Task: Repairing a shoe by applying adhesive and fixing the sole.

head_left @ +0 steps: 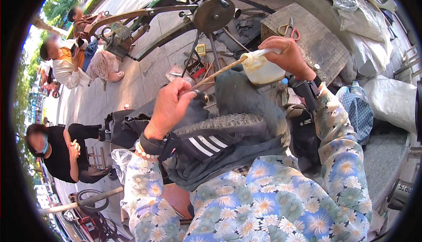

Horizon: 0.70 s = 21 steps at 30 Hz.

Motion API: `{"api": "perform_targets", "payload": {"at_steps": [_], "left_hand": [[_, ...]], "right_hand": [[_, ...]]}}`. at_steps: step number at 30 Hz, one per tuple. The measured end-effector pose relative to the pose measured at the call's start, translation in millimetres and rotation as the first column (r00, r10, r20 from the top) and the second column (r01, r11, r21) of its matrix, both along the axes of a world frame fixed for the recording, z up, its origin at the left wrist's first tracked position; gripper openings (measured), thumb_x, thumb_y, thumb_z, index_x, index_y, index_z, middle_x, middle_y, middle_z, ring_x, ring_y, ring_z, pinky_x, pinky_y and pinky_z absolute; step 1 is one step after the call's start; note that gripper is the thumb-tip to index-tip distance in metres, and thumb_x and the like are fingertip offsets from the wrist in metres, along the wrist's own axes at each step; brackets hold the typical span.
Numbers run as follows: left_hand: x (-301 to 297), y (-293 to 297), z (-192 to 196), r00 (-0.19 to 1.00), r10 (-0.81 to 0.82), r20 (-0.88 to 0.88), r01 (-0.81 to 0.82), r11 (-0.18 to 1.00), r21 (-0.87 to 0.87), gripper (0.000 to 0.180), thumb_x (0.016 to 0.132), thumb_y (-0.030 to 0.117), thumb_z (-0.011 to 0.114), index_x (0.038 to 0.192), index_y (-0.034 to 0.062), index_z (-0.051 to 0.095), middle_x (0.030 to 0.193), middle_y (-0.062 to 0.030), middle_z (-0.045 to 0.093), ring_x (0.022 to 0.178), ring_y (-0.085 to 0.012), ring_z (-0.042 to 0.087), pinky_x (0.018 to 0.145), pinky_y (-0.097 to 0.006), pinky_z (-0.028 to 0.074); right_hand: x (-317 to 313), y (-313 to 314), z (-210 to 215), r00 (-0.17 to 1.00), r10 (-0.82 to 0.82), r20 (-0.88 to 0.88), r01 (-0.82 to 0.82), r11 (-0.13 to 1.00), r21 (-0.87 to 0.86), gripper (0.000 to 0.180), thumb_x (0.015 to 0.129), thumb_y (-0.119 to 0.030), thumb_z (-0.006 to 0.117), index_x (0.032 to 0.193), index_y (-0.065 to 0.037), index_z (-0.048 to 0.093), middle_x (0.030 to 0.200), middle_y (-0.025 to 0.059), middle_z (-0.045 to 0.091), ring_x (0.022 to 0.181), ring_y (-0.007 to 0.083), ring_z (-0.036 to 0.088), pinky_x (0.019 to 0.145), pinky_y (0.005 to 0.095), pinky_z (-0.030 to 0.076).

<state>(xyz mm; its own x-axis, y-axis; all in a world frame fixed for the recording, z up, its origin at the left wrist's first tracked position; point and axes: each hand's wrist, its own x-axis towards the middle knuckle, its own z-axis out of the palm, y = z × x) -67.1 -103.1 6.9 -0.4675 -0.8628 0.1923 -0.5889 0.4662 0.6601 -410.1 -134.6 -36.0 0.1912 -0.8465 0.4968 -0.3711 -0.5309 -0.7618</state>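
Observation:
My left hand [170, 106] pinches the end of a thin, light-brown stick [220, 74]. The stick's far end reaches the stained mouth of a white plastic jug [263, 70], which seems to have yellowish stuff smeared about its neck. Gripping the top of that jug, my right hand [288, 56] holds it tilted above my lap. A black shoe with three white stripes [206, 143] lies sole up across my lap on dark cloth [233, 165], just below my left hand. Its treaded grey sole [220, 124] faces away from me.
Ahead stands a hand-cranked machine with a round metal wheel [214, 14]. Scissors with red and yellow handles [291, 31] rest on a worn wooden box [303, 20] at the right. White sacks [391, 101] lie farther right. Several people sit at the left, one in black [61, 156].

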Motion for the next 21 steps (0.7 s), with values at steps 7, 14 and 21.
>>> {"api": "perform_targets", "payload": {"at_steps": [7, 14, 21], "left_hand": [[0.8, -9.7, -15.7, 0.990, 0.026, -0.137, -0.003, 0.987, 0.161, 0.009, 0.084, 0.006, 0.061, 0.083, 0.0006, 0.054, 0.063, -0.0009, 0.051, 0.060, -0.0074, 0.046, 0.055, -0.024, 0.039], [-10.2, -12.1, -10.7, 0.993, 0.052, -0.110, -0.001, 0.905, 0.425, 0.017, 0.093, 0.014, 0.053, 0.082, 0.0024, 0.059, 0.067, 0.0039, 0.052, 0.063, -0.0035, 0.047, 0.057, -0.019, 0.038], [-15.1, -15.0, -24.2, 0.971, 0.076, -0.229, 0.050, 0.863, 0.502, 0.010, 0.090, 0.010, 0.058, 0.096, 0.0027, 0.055, 0.071, 0.0043, 0.053, 0.065, -0.0033, 0.047, 0.059, -0.019, 0.039]], "right_hand": [[-1.8, 1.2, -4.3, 0.995, -0.098, -0.006, 0.098, 0.995, -0.002, 0.020, 0.068, 0.002, 0.060, 0.087, 0.002, 0.068, 0.085, 0.0100, 0.067, 0.080, 0.0168, 0.064, 0.078, 0.0265, 0.050], [-4.1, 0.8, -12.0, 0.988, -0.136, 0.074, 0.132, 0.990, 0.057, 0.019, 0.070, 0.003, 0.059, 0.087, 0.003, 0.068, 0.084, 0.0073, 0.067, 0.081, 0.0136, 0.063, 0.077, 0.0252, 0.049], [-6.6, -1.6, -17.5, 0.977, -0.161, 0.142, 0.151, 0.986, 0.076, 0.019, 0.070, 0.004, 0.060, 0.087, 0.003, 0.068, 0.085, 0.0078, 0.067, 0.082, 0.0137, 0.063, 0.077, 0.0253, 0.049]]}}
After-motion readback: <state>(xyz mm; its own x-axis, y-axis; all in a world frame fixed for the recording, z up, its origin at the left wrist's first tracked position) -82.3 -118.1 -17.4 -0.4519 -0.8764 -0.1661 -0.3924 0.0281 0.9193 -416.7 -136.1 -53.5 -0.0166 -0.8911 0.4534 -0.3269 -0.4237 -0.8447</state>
